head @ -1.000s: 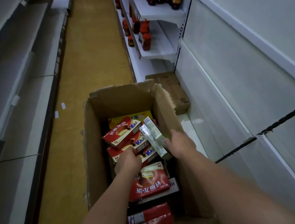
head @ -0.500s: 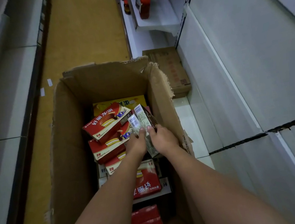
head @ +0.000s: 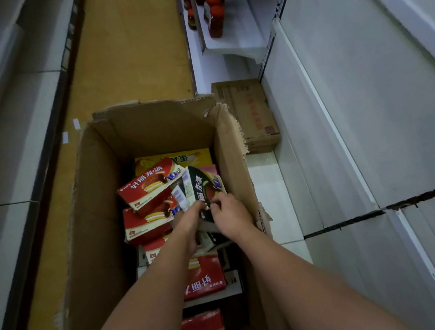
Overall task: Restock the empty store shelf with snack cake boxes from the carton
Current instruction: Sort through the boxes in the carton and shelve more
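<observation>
An open brown carton (head: pixel 97 209) stands on the aisle floor with several red snack cake boxes (head: pixel 149 188) piled inside and a yellow box (head: pixel 173 158) at the far end. Both my hands reach into it. My left hand (head: pixel 189 220) and my right hand (head: pixel 229 215) together grip a dark snack cake box (head: pixel 202 186), tilted up near the carton's right wall. Under it sits another dark box, mostly hidden by my forearms. The white shelf (head: pixel 346 132) on the right is bare.
A closed brown carton (head: pixel 248 113) lies on the bottom shelf board just right of the open one. Red-capped bottles (head: pixel 213 11) stand on shelves at the far right. Grey shelving (head: pixel 7 110) lines the left side of the yellow floor (head: pixel 133 50).
My hands have come together on the dark box and turned it, so its dark printed face shows where only its pale edge showed. The view has dipped toward the carton.
</observation>
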Demonstrator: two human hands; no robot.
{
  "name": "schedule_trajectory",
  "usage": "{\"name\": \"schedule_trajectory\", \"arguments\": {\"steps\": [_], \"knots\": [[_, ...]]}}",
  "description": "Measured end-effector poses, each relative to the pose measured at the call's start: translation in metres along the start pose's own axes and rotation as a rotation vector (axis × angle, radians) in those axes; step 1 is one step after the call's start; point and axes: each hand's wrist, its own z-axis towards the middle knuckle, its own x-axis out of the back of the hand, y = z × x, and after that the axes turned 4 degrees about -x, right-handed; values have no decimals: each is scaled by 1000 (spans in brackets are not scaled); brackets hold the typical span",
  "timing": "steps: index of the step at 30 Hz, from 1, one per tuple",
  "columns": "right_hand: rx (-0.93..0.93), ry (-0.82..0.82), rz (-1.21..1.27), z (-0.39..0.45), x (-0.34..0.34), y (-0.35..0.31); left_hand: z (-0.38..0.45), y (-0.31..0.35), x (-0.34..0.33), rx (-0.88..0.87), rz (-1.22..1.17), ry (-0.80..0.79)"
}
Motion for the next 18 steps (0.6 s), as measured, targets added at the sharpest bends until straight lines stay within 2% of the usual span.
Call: {"name": "schedule_trajectory", "arguments": {"steps": [2, 4, 7, 8, 13, 14, 18], "knots": [[-11, 21, 45, -3, 3, -5, -15, 6, 17, -2, -3, -42], [-65, 16, 209, -9, 9, -14, -33, 16, 36, -2, -49, -86], [-210, -155, 633, -18, 13, -33, -57, 28, 65, -10, -107, -137], [-217, -224, 702, -23, 16, -41, -67, 33, 72, -18, -127, -154], [-125, -347, 705, -42, 17, -72, -102, 41, 100, -79, -284, -201], [-122, -372, 692, -32, 8, -71, -107, 41, 105, -98, -304, -181], [-97, -412, 770, -18, 2, -72, -118, 37, 127, -195, -269, 79]]}}
